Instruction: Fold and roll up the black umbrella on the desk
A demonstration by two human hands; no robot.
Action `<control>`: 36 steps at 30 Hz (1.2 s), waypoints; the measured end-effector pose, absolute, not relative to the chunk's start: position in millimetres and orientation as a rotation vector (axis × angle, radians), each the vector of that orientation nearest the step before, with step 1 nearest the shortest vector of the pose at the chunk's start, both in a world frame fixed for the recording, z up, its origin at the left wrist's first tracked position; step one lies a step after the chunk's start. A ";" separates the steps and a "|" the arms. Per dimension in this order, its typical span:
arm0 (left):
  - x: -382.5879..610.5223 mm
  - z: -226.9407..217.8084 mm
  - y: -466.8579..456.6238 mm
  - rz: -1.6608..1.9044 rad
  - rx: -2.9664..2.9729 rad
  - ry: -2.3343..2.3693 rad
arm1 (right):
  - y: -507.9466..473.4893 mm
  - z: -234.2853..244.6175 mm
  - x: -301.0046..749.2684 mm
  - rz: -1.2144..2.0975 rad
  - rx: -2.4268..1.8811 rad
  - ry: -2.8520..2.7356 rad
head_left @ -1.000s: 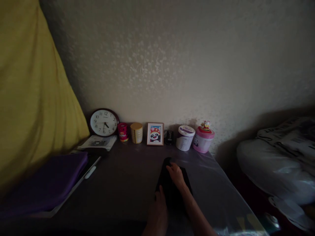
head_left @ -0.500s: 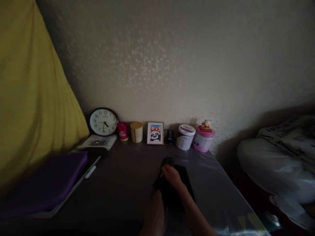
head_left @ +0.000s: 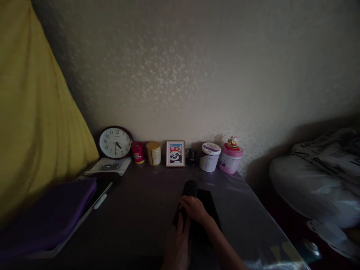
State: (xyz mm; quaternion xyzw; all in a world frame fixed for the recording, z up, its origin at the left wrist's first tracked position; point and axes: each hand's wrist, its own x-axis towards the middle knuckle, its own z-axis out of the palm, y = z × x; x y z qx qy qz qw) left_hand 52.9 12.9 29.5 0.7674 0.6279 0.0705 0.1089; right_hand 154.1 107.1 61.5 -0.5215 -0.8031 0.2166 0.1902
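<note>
On the dark tabletop (head_left: 135, 210) lies a flat black sheet-like piece (head_left: 209, 204), with a rounded black object (head_left: 190, 188) on its far left part. What kind of thing the rounded object is, I cannot make out in the dim light. My right hand (head_left: 193, 207) is closed over its near end, fingers curled to the left. Just below, my left hand (head_left: 180, 231) rests at the sheet's near left side with its fingers stretched forward. Their tips touch the black material close to my right hand.
Along the wall stand a clock (head_left: 116, 142), a red tub (head_left: 138, 153), a yellow-lidded canister (head_left: 153, 153), a panda picture frame (head_left: 175, 153), a small black object (head_left: 191, 156), a white tub (head_left: 210, 157) and a pink tub (head_left: 230, 159). A purple case (head_left: 53, 213) lies left; bags (head_left: 309, 187) right.
My right hand has slid nearer to me along the black object, uncovering more of its far end. My left hand's fingers have reached forward onto the black material. The view has shifted slightly.
</note>
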 end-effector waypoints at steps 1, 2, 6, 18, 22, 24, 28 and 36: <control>53.9 26.6 13.5 0.178 2.246 1.862 | 101.6 61.9 156.5 0.609 -1.388 -2.250; 54.2 23.0 14.0 0.177 2.236 1.867 | 95.4 61.7 159.4 0.600 -1.312 -2.229; 52.2 6.7 15.9 0.318 2.221 1.796 | 75.5 52.8 171.9 0.525 -1.099 -2.171; 56.3 14.0 18.1 0.178 2.071 1.805 | 163.1 20.7 183.2 0.271 -1.320 -2.213; 55.6 16.3 15.9 0.199 2.055 1.850 | 173.3 26.7 184.4 0.157 -1.464 -2.093; 55.9 15.1 15.7 0.201 2.062 1.855 | 163.8 30.5 182.3 0.096 -1.455 -2.009; 57.1 14.6 16.3 0.208 2.101 1.863 | 135.2 30.5 172.6 0.171 -1.254 -2.159; 55.4 28.5 13.5 0.170 2.054 1.803 | 138.9 27.7 205.7 0.070 -1.620 -1.847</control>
